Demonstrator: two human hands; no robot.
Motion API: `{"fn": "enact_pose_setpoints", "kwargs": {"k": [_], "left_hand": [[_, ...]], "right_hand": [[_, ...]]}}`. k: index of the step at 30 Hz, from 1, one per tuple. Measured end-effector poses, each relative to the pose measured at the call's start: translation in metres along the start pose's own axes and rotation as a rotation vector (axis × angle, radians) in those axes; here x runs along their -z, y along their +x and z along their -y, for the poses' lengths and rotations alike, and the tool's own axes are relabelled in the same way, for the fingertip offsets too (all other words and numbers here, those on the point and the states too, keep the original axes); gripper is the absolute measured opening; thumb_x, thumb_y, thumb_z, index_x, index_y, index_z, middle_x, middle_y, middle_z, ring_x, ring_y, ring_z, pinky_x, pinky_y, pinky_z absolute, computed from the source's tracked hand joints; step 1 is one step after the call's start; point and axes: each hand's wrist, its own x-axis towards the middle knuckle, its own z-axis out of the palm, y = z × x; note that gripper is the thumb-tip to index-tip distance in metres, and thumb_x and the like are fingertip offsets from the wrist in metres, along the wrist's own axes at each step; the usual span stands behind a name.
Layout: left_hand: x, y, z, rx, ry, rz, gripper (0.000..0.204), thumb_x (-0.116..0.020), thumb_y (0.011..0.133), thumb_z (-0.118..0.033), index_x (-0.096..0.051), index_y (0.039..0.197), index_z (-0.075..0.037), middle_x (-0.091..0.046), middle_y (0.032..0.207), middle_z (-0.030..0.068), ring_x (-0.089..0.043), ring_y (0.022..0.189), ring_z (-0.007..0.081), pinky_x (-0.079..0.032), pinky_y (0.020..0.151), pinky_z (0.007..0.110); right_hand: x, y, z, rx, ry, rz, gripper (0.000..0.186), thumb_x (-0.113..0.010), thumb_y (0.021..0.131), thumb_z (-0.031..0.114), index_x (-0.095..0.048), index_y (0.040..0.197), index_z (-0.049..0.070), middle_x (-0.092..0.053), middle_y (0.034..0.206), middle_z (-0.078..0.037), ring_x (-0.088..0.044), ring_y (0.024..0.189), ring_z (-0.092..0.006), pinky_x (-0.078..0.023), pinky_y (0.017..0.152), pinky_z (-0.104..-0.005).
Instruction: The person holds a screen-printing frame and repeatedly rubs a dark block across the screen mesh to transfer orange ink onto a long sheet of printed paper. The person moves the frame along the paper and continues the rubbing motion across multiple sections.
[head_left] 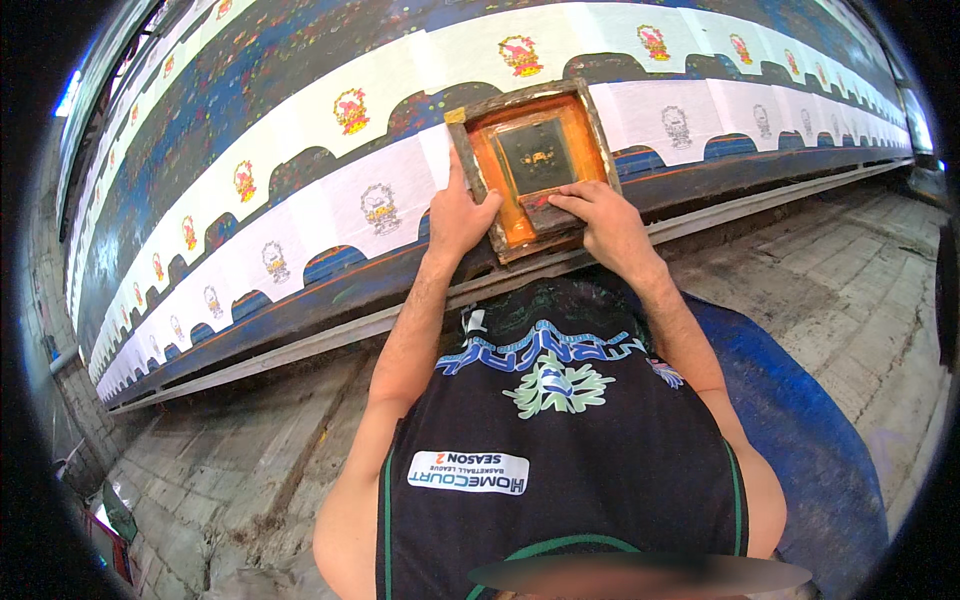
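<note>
Left hand (462, 217) braced, thumb and index astride wooden frame (600, 140), seemingly steadying it among white panels (325, 215); right hand (610, 225) bunched, fingertips inside frame, hold unclear.

A blue sheet (800, 430) (mottled with darker patches) on the grey, seamed floor (250, 480) at right.

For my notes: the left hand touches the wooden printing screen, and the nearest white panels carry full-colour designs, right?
No, the head view shows grey outline designs on the nearest white panels; the left hand touches the wooden printing screen.
</note>
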Motion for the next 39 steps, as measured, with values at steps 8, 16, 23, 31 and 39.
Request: {"fn": "enact_pose_setpoints", "kwargs": {"k": [8,16,23,31,39], "left_hand": [[-0.002,-0.005,-0.035,-0.042,0.066,-0.023,0.110,-0.077,0.093,-0.029,-0.014,0.175,0.007,-0.077,0.079,0.0245,-0.078,0.070,0.0419,-0.061,0.063,0.051],[-0.113,0.027,-0.130,-0.206,-0.003,-0.122,0.110,-0.079,0.092,-0.027,-0.014,0.174,0.009,-0.071,0.068,0.0180,-0.073,0.059,0.0396,-0.056,0.055,0.049],[-0.185,0.054,-0.188,-0.008,0.042,-0.017,0.106,-0.080,0.093,-0.026,-0.021,0.176,0.003,-0.078,0.080,0.0210,-0.079,0.068,0.0360,-0.061,0.062,0.046],[-0.190,0.055,-0.191,-0.039,-0.022,-0.054,0.104,-0.079,0.092,-0.021,-0.022,0.177,0.002,-0.083,0.103,0.0236,-0.083,0.083,0.0334,-0.065,0.075,0.042],[-0.196,0.057,-0.184,-0.057,0.031,-0.077,0.106,-0.077,0.091,-0.027,-0.022,0.177,0.001,-0.082,0.100,0.0231,-0.082,0.083,0.0343,-0.064,0.075,0.043]], "right_hand": [[0.022,0.000,-0.029,0.097,0.048,-0.015,0.051,-0.065,0.087,-0.008,-0.079,0.132,0.010,-0.076,0.130,-0.010,-0.071,0.123,-0.0336,-0.057,0.108,-0.0462],[0.099,-0.040,-0.146,0.069,0.028,-0.063,0.053,-0.065,0.084,-0.010,-0.080,0.131,0.008,-0.075,0.134,-0.012,-0.070,0.129,-0.0334,-0.057,0.111,-0.0469],[0.136,-0.063,-0.229,0.104,0.000,-0.121,0.047,-0.070,0.083,-0.007,-0.079,0.128,0.007,-0.075,0.128,-0.010,-0.069,0.123,-0.0326,-0.056,0.110,-0.0463],[0.142,-0.059,-0.235,0.124,-0.006,-0.094,0.049,-0.069,0.084,-0.008,-0.078,0.130,0.007,-0.074,0.128,-0.011,-0.070,0.124,-0.0336,-0.057,0.109,-0.0468],[0.149,-0.050,-0.232,0.101,0.038,-0.083,0.053,-0.065,0.084,-0.011,-0.078,0.132,0.009,-0.076,0.130,-0.012,-0.071,0.124,-0.0343,-0.058,0.109,-0.0459]]}}
